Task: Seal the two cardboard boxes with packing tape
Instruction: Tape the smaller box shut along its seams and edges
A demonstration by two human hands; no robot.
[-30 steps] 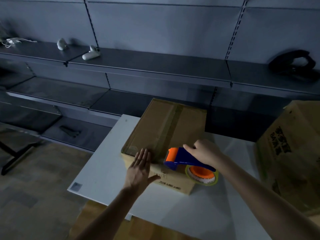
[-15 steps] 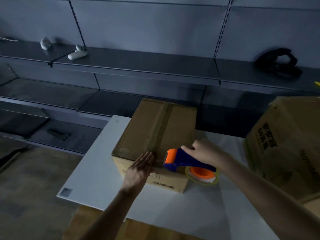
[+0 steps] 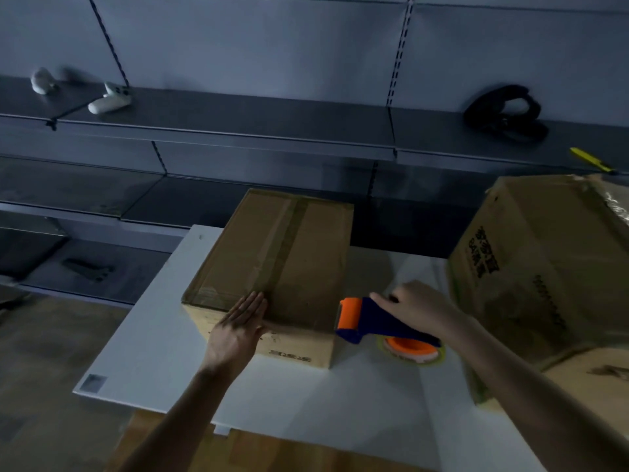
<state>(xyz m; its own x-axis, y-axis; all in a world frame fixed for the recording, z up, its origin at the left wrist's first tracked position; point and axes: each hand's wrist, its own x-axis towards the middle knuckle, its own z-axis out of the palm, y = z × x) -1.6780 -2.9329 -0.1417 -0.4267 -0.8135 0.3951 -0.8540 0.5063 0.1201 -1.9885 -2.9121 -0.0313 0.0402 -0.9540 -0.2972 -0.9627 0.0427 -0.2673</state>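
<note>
Hands work at the small box (image 3: pixel 289 253) on the worktop (image 3: pixel 153 352). The left hand (image 3: pixel 238 330) lies flat on its near edge, fingers straight. The right hand (image 3: pixel 418 310) grips the tape gun (image 3: pixel 371 321) at its near right corner. I think that edge is being taped; next comes tearing the tape and rubbing it flat. The big box (image 3: pixel 544 267) waits to its right. Both look shut, so I can't see inside.

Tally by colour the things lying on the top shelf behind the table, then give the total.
White: 2, a controller and a blurred rounded thing
Black: 1, a strapped device
Yellow: 1, a utility knife
Total: 4
</note>
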